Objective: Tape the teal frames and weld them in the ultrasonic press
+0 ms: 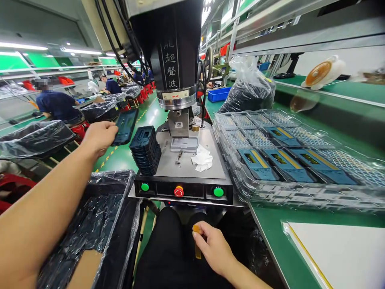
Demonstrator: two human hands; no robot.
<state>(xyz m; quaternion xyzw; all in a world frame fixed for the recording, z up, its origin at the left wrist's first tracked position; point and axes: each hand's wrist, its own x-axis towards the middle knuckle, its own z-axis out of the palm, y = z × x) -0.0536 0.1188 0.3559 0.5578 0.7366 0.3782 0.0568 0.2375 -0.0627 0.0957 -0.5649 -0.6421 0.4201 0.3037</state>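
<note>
My left hand [100,138] grips the edge of a dark blue-green plastic case [125,127], lifted to the left of a stack of similar dark parts [145,150]. My right hand [212,245], low over my lap, pinches a small amber strip [197,251] that hangs from the fingers. Between and beyond the hands stands a press machine with a black head [168,52]. Under its metal horn [178,123] lies a light grey fixture [184,144] on the metal plate. A crumpled white cloth [202,159] rests beside the fixture.
Clear trays [258,176] with blue parts are stacked at right, near a bag of black pieces [249,92] and a blue bin [219,94]. A plastic-lined box [96,212] stands lower left. Green buttons and a red stop button [178,191] line the machine's front. People sit at left.
</note>
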